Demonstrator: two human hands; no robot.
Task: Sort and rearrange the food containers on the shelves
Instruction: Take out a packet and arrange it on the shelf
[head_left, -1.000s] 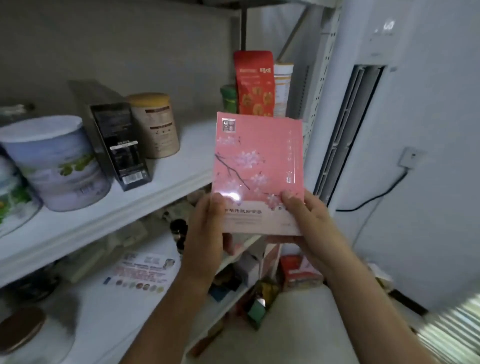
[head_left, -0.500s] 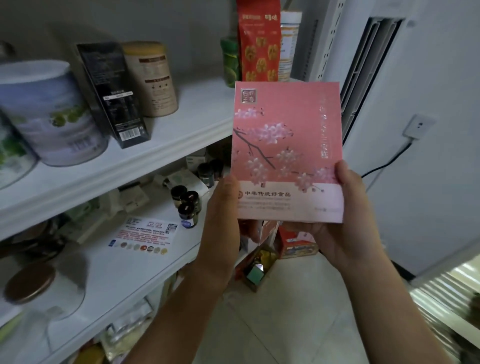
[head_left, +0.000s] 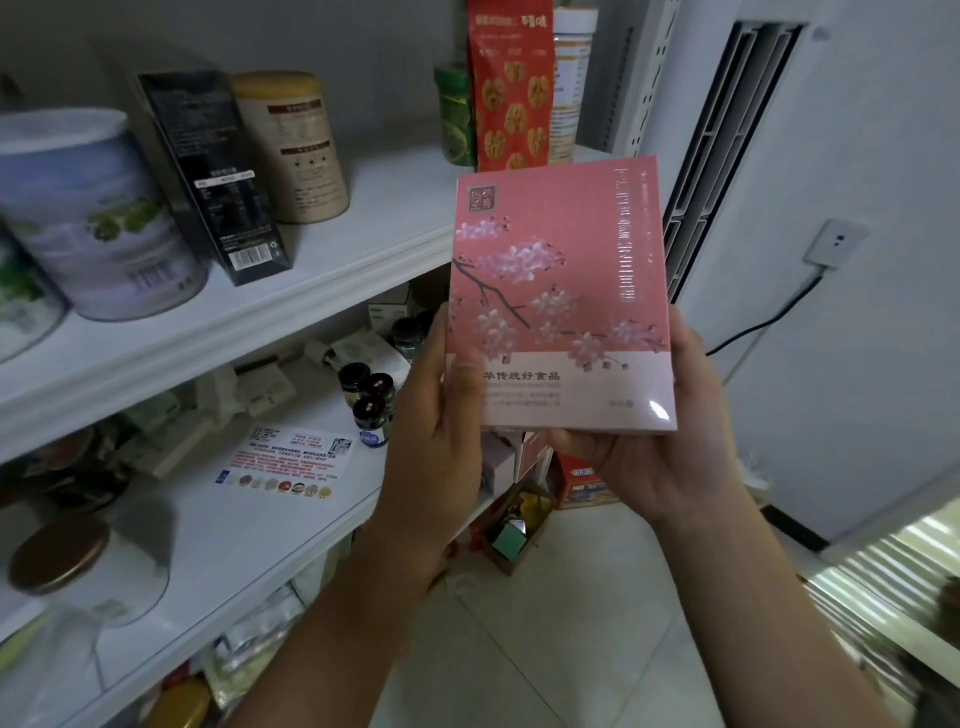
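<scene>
Both hands have drawn the pink box (head_left: 561, 291) closer and lower than 1 second ago, off the upper shelf's line. It now stands upright at centre right of the frame. The left hand (head_left: 436, 431) clamps its left edge, thumb across the front. The right hand (head_left: 670, 447) cups the lower right corner, fingers curled beneath. I judge it is being read, not yet shelved. Its film wrap looks sealed, contents hidden. Beyond, 3 small dark jars (head_left: 371, 400) stand on the middle shelf (head_left: 234, 530). Farther, the upper shelf (head_left: 389, 208) carries a black box (head_left: 218, 176), beige canister (head_left: 296, 150) and red walnut bag (head_left: 511, 88), all closed.
</scene>
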